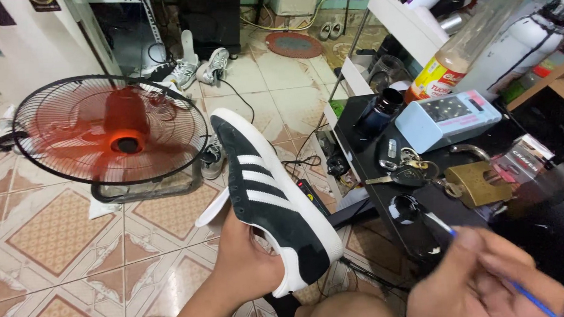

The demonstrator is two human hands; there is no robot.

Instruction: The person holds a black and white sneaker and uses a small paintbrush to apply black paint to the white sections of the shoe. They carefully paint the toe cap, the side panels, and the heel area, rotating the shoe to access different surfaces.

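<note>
Sneaker [267, 190], black suede with 3 white stripes and a white sole, fills the middle of the view, toe at 11 o'clock and heel at 5 o'clock, tilted on its side with the stripes facing up. Left hand [248, 263] grips it from below, at 6 o'clock of the shoe, fingers tucked into its opening and palm around the upper. At 9 o'clock of the shoe an orange-bladed floor fan [111, 132] in a black wire cage stands on the patterned tile floor [53, 232]. At 3 o'clock of the shoe sits a black table [421, 219], carrying a pale blue box-shaped device [446, 118], a brass padlock [476, 183] and a bunch of keys [404, 170]. Right hand [486, 282], blurred at 4 o'clock, is closed narrowly on a thin blue brush [447, 229], whose tip reaches toward a small round black pot [404, 208] on the table edge.
</note>
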